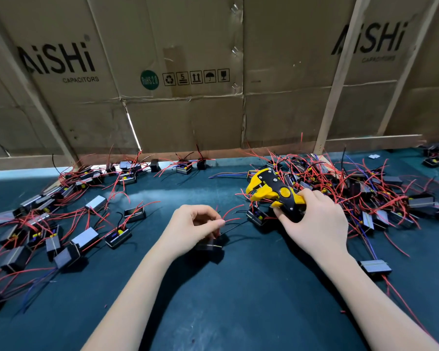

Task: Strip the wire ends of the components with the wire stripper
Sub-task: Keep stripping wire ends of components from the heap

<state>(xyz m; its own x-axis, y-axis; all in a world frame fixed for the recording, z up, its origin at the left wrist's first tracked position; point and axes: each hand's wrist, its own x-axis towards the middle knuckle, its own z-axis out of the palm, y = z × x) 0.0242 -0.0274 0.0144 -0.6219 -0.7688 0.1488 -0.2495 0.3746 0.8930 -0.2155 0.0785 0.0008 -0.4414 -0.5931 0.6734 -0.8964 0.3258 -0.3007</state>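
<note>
The person's left hand [193,228] sits near the middle of the dark green table [213,312], thumb and forefinger pinching a red wire [232,220] that rises from a small black component [211,247] lying just under the palm; the pinch seems meant to keep that lead taut and pointing right, toward the tool. The right hand [317,224] curls around the handles of the yellow and black wire stripper [274,191], whose head is turned left and slightly far, hanging just above the table and a little apart from the pinched wire, so the 2 are lined up but not yet joined. Whether the stripper's mouth is gaping or closed I cannot tell for sure from here. To the right and far right lies a dense heap of components [365,188] with tangled red leads, probably the stock waiting its turn, within easy reach of the tool hand. To the left, a looser scatter of components [48,224] spreads along the table, perhaps the finished ones, though their wire ends are too small to judge. Flattened cardboard boxes [162,72] stand behind as a backdrop at the far edge.
</note>
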